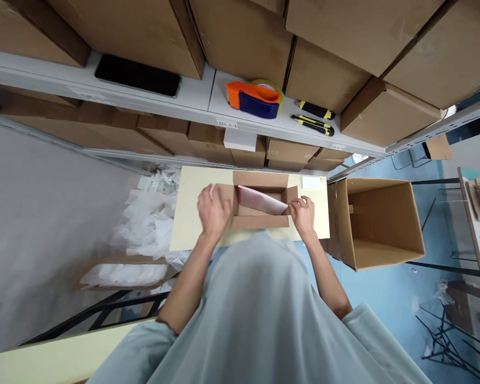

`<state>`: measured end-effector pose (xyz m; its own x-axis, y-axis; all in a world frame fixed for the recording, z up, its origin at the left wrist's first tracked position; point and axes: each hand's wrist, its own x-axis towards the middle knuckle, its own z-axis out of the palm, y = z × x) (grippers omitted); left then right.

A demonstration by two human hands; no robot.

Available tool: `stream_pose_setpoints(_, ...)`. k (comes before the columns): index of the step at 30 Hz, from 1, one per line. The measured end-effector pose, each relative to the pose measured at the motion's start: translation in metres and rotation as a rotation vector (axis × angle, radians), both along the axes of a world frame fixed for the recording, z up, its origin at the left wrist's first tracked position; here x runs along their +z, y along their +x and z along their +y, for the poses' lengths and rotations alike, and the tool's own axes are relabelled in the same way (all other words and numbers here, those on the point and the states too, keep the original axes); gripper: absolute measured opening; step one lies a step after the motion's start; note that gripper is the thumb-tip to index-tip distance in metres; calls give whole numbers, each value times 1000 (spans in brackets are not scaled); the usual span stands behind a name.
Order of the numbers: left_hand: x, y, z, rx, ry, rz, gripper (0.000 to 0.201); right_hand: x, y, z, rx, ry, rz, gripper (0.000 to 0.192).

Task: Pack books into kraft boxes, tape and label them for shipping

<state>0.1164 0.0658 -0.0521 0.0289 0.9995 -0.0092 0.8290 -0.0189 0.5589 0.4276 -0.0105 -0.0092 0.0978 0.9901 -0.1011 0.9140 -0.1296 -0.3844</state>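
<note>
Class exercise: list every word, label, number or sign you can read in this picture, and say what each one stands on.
No text here reads clearly.
White label on the shelf edge below the tape dispenser: dark marks, too small and blurred to read.
Second label further right on the same edge: blurred, unreadable.
White slip on the table by the small open box: no legible print.
Left hand and right hand on that box: nothing printed shows.

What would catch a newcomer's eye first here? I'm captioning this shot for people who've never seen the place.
Probably the small open cardboard box mid-frame on the pale table, with a whitish bagged item inside and the left hand and right hand on its side flaps. Next, the bright orange tape dispenser on the shelf above, and the large empty carton tipped open to the right.
</note>
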Motion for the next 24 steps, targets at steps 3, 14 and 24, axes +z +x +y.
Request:
stream_pose_setpoints(3, -8, -24, -4, 145, -214, 18, 55, 0, -16, 11, 62, -126, -164, 38)
stream_pose_setpoints(14, -6, -9, -18, 341, -382, -204, 25, -25, -36, 29, 79, -268, -264, 38)
stream_pose_setpoints(24, -5, -14, -22, 304, -375, -214, 21, -27, -50, 30, 108, -309, -227, 42)
